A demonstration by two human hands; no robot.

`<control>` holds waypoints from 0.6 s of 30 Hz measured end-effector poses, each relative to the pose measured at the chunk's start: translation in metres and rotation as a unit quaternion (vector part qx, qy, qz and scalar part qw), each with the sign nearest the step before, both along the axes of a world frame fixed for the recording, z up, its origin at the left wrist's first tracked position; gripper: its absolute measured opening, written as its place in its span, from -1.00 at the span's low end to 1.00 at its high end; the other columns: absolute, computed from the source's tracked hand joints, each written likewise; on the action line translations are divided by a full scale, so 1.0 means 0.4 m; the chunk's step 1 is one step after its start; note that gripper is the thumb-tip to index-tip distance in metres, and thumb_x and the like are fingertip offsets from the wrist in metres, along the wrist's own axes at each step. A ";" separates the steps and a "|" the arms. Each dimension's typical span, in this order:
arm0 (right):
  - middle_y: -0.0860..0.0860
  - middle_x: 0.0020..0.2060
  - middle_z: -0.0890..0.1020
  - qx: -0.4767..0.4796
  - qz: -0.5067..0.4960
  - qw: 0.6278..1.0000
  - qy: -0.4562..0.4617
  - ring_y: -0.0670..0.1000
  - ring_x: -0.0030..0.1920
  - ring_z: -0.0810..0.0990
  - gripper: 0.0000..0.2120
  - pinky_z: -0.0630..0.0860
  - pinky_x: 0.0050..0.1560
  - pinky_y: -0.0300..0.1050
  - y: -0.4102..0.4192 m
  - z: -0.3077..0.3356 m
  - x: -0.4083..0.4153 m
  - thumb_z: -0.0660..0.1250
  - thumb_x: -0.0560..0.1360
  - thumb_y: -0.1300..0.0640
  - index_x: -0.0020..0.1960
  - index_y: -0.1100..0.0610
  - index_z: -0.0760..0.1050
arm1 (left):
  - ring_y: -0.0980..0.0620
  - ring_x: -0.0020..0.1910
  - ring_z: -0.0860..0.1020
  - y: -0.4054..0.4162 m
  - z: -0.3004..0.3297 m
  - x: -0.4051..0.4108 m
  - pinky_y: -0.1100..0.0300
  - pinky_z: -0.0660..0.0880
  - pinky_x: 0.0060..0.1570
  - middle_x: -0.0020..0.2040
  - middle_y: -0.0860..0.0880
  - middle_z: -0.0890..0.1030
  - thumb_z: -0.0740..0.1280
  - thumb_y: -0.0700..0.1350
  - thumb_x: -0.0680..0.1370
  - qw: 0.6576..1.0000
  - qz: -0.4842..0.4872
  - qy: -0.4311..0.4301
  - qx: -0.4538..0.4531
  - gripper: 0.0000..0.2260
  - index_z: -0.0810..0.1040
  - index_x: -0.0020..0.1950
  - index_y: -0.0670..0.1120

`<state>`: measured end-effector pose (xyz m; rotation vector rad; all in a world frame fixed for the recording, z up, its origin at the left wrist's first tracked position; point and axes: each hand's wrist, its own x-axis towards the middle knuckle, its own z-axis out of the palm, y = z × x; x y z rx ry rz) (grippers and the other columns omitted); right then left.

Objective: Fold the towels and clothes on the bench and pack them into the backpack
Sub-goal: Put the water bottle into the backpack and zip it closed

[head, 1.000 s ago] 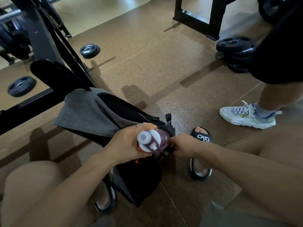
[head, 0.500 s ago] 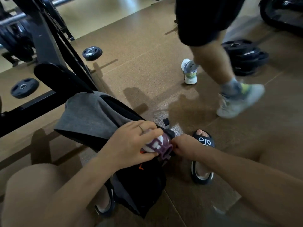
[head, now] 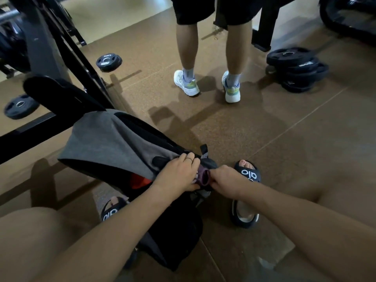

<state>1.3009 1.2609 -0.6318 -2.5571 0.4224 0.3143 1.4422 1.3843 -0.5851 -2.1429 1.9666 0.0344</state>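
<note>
Pressing down on a purple bottle (head: 202, 176), the left hand (head: 179, 176) curls over it — the right hand (head: 225, 181) pinches the black backpack (head: 175, 231) edge beside it.

— Where are the arms?
— Both forearms reach forward from the near edge and meet near the middle.
— The left hand (head: 179, 176)?
— Palm down, fingers (head: 190, 159) curled over the far side of what it presses on, a ring on one finger.
— And the right hand (head: 225, 180)?
— Just right of the left, knuckles up, fingers tucked under in a pinch, almost touching the left.
</note>
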 end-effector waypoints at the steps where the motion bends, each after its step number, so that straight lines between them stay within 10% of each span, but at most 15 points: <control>1: 0.00 -0.09 0.62 0.003 -0.007 1.000 0.004 0.01 -0.08 0.62 -0.98 0.59 0.01 -0.01 -0.006 -0.002 0.004 0.32 0.56 0.10 -0.04 0.03 0.52 | -0.10 0.18 0.48 -0.004 0.008 0.004 0.09 0.45 0.07 0.19 -0.11 0.45 0.42 0.15 0.48 1.000 -0.004 -0.010 -0.003 -0.47 0.37 0.29 -0.13; 12: 0.09 -0.13 0.63 0.003 -0.032 0.999 0.027 0.13 -0.12 0.61 -0.93 0.58 -0.04 0.09 0.002 -0.025 0.051 0.27 0.56 0.14 -0.11 0.09 0.47 | -0.06 -0.20 0.61 0.053 0.017 0.036 0.10 0.56 -0.23 -0.12 -0.11 0.60 0.60 -0.03 0.34 0.997 -0.045 -0.056 -0.021 -0.67 0.55 -0.04 -0.09; 18: 0.12 -0.15 0.65 0.025 -0.096 0.995 0.020 0.17 -0.08 0.62 -0.94 0.52 -0.10 -0.03 -0.002 -0.041 0.074 0.30 0.52 0.14 -0.09 0.12 0.53 | -0.10 -0.04 0.53 0.120 0.025 -0.030 0.06 0.50 -0.09 0.04 -0.13 0.54 0.35 -0.16 0.46 0.993 -0.067 -0.053 -0.084 -0.71 0.48 0.17 -0.12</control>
